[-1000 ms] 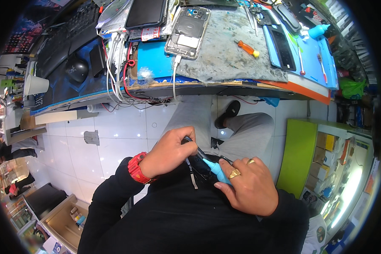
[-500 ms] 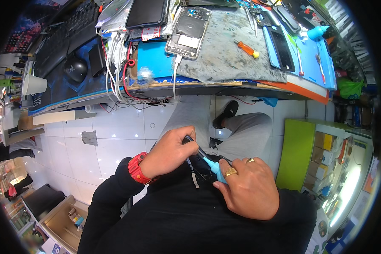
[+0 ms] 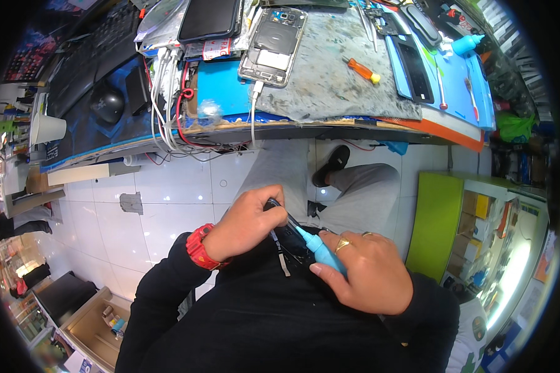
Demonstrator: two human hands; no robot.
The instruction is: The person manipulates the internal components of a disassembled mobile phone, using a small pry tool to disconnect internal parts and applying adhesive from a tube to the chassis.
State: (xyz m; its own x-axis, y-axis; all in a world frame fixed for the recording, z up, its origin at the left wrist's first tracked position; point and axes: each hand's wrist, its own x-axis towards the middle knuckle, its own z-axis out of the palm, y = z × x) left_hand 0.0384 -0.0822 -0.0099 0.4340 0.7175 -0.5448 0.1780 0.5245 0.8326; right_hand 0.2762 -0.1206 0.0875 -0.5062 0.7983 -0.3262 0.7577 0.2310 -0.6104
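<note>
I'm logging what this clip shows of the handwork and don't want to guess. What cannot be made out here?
All in the head view:
- Dark item held between the hands: mostly covered by the left hand and right hand, so its kind is unclear.
- Blue tool: its tip is hidden against the dark item.
- Opened phone on the bench: inner parts too small to tell.

left hand [image 3: 246, 224] gripping dark device [image 3: 292, 239], perhaps a phone, right hand [image 3: 367, 273] pinching blue tool [image 3: 317, 247]

In the right hand's [image 3: 370, 273] grip sits a smooth blue plastic tool [image 3: 317, 247]; against it the left hand [image 3: 249, 224] holds a glossy black phone [image 3: 290, 235]. Beyond them lie shiny white floor tiles [image 3: 168, 199] and the desk's [image 3: 336, 93] scuffed, matt grey mat.
</note>
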